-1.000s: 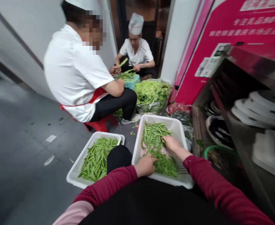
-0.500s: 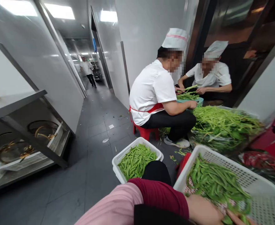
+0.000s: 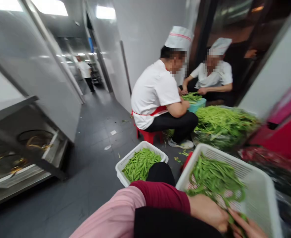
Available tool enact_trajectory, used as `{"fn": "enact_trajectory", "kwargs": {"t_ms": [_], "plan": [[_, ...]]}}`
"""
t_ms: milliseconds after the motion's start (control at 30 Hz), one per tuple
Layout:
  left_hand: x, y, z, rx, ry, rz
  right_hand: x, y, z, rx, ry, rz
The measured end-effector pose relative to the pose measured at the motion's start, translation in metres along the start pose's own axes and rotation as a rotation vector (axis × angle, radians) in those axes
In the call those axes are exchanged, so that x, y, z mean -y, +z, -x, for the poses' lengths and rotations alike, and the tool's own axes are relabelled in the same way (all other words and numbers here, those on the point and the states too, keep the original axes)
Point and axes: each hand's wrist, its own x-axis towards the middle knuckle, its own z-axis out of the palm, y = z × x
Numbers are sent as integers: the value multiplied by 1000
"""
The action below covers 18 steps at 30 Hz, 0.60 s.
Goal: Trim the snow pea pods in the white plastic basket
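At the lower right, my left hand (image 3: pixel 211 211), below a maroon cuff, has its fingers curled round a flat green bean. My right hand (image 3: pixel 249 226) meets it from the right and grips the green beans (image 3: pixel 237 219) between the two; the bean ends are partly hidden and blurred. Both hands are over the near side of a large white plastic basket (image 3: pixel 261 198). Inside it, a loose heap of flat green beans (image 3: pixel 215 175) lies toward the left and far side. Left of my knee, a smaller white basket (image 3: pixel 122 162) holds a pile of green beans (image 3: pixel 143 163).
One co-worker (image 3: pixel 151 92) in white sits on a red stool (image 3: pixel 149 136); another (image 3: pixel 216 72) squats opposite, by a teal basin (image 3: pixel 197 105). A heap of leafy green stems (image 3: pixel 225 122) lies beyond my basket. A metal shelf (image 3: pixel 46 168) stands left. Farther back, a person (image 3: pixel 86 71) is in the corridor.
The view has swung a little right, so the scene sits farther left. My hands have come closer together over the beans. The seated co-worker's near forearm has drawn in.
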Motion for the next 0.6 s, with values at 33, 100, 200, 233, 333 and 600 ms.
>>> {"fn": "enact_trajectory", "kwargs": {"t_ms": [33,100,200,233,333,600], "plan": [[-6,-7,6,-10,5,-16,9,5,10,12,49,-113],[-12,-20,14,-40,-28,-40,27,13,26,70,107,-302],[0,-33,16,-6,-92,13,44,13,35,170,162,-455],[9,-34,15,11,-155,25,45,10,38,177,176,-499],[35,-38,10,-4,-426,31,41,3,47,147,181,-602],[15,-50,13,7,-107,-76,32,0,56,114,232,-573]]}}
